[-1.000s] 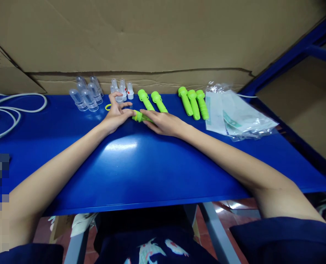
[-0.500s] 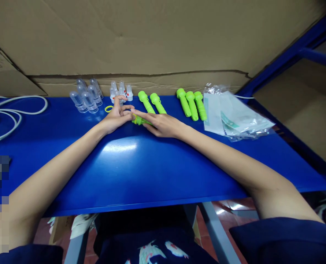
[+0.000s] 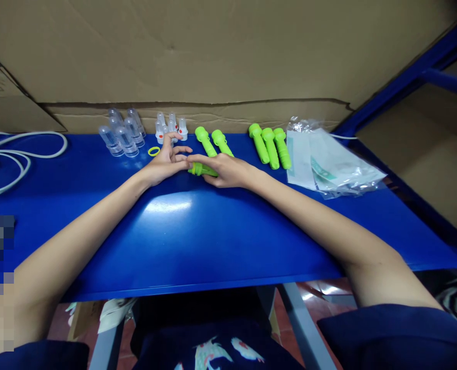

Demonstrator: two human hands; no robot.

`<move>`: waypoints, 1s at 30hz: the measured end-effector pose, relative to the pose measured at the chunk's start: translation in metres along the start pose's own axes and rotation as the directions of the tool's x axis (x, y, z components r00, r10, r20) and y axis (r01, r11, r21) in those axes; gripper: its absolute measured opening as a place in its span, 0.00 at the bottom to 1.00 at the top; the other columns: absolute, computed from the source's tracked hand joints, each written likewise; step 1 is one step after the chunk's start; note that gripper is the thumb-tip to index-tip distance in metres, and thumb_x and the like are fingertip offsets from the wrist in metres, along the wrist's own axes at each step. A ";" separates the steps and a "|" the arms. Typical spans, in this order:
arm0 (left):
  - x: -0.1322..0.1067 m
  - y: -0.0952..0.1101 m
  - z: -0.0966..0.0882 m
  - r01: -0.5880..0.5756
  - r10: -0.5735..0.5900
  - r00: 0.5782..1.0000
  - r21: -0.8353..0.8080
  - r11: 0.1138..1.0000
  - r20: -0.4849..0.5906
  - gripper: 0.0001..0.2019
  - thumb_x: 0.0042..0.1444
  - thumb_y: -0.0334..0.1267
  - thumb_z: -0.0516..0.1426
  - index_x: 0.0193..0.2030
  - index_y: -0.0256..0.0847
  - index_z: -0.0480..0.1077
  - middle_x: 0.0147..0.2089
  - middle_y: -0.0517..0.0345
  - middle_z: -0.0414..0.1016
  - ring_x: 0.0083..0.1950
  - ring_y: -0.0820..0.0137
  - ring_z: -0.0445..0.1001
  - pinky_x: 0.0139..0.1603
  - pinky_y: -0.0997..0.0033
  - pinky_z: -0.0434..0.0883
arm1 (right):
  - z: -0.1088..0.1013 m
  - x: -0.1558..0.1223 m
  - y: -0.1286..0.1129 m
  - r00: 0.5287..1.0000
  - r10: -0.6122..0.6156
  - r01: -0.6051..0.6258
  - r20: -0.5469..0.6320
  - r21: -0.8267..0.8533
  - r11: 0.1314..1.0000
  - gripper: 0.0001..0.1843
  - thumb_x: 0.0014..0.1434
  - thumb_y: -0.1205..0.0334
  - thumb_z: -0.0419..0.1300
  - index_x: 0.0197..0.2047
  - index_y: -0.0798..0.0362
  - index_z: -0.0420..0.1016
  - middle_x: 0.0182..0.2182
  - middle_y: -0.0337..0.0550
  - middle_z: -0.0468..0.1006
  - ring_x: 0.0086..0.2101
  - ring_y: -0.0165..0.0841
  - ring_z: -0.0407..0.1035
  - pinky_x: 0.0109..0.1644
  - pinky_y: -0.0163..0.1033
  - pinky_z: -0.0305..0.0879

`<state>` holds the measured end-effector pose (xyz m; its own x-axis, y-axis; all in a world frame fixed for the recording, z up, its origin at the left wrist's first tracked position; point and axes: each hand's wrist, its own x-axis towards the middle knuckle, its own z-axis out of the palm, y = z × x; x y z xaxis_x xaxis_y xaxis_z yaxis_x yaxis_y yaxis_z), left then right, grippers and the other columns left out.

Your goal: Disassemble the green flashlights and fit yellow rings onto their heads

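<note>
My right hand [image 3: 231, 171] is closed around a bright green flashlight handle [image 3: 202, 170], held sideways above the blue table. A yellow rubber ring [image 3: 194, 167] sits around the handle's wide left end. My left hand [image 3: 169, 158] touches that end with its thumb, its other fingers spread and partly curled. A second yellow ring [image 3: 154, 151] lies on the table just left of my left hand. Beyond my hands lie two more green handles [image 3: 206, 141]. Small white pieces with clear tips and red dots [image 3: 182, 129] stand behind my left fingers, which partly hide them.
Several clear plastic tubes [image 3: 127, 143] stand at the back left. Three green handles [image 3: 268, 147] lie to the right, beside clear plastic bags with printed sheets [image 3: 328, 162]. A white cable [image 3: 28, 154] loops at the far left. Cardboard [image 3: 213, 56] walls off the back.
My right fingers have curled in more around the green handle. Both hands stay together in nearly the same place, and the view has shifted slightly.
</note>
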<state>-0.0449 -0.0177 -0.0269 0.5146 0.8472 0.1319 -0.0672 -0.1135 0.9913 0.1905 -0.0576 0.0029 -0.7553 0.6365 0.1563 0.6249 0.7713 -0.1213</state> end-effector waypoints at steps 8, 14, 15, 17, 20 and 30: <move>0.002 -0.002 0.001 -0.028 0.028 1.000 -0.027 0.999 0.005 0.46 0.41 0.32 0.72 0.64 0.53 0.53 0.54 0.60 0.71 0.43 0.77 0.79 0.46 0.73 0.76 | -0.004 0.005 0.008 0.999 -0.038 0.037 0.007 0.114 0.993 0.36 0.59 0.67 0.55 0.72 0.57 0.66 0.22 0.30 0.68 0.22 0.31 0.60 0.33 0.36 0.56; 0.003 -0.003 0.000 -0.037 0.038 0.999 -0.012 0.999 0.030 0.46 0.44 0.31 0.71 0.65 0.53 0.53 0.54 0.61 0.73 0.39 0.78 0.79 0.47 0.71 0.77 | -0.001 0.005 0.012 0.999 -0.036 0.043 -0.035 0.232 0.972 0.32 0.60 0.64 0.57 0.67 0.55 0.61 0.21 0.25 0.58 0.22 0.29 0.55 0.33 0.35 0.52; 0.003 -0.003 0.001 -0.039 0.039 0.999 -0.009 0.999 0.034 0.45 0.44 0.31 0.71 0.65 0.54 0.53 0.53 0.61 0.73 0.38 0.79 0.79 0.46 0.72 0.77 | -0.001 0.005 0.013 0.999 -0.030 0.039 -0.040 0.244 0.969 0.30 0.60 0.63 0.57 0.66 0.54 0.61 0.21 0.24 0.57 0.22 0.29 0.54 0.33 0.36 0.52; 0.003 -0.003 0.001 -0.041 0.041 0.999 -0.008 0.999 0.033 0.45 0.45 0.30 0.70 0.65 0.54 0.52 0.53 0.62 0.73 0.36 0.80 0.79 0.46 0.72 0.77 | 0.000 0.005 0.013 0.999 -0.024 0.034 -0.043 0.259 0.965 0.28 0.60 0.63 0.58 0.63 0.54 0.61 0.21 0.23 0.54 0.22 0.28 0.53 0.33 0.36 0.51; 0.003 -0.004 0.002 -0.045 0.045 0.999 -0.015 0.999 0.013 0.45 0.45 0.29 0.70 0.66 0.53 0.52 0.52 0.63 0.74 0.36 0.80 0.79 0.45 0.73 0.77 | -0.001 0.005 0.012 0.999 -0.030 0.040 -0.040 0.289 0.957 0.28 0.59 0.65 0.57 0.63 0.54 0.60 0.21 0.22 0.55 0.21 0.28 0.52 0.32 0.36 0.52; 0.004 -0.005 0.000 -0.034 0.033 0.999 -0.029 0.999 -0.010 0.41 0.43 0.35 0.72 0.61 0.49 0.55 0.52 0.61 0.75 0.40 0.77 0.79 0.50 0.69 0.76 | 0.007 0.002 0.010 0.992 0.007 0.039 -0.129 0.353 0.935 0.26 0.58 0.66 0.56 0.59 0.52 0.55 0.25 0.25 0.60 0.21 0.28 0.53 0.32 0.36 0.53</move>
<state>-0.0419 -0.0136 -0.0312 0.5034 0.8482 0.1649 -0.1093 -0.1268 0.9859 0.1937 -0.0488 -0.0050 -0.7191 0.6358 0.2803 0.4848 0.7481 -0.4531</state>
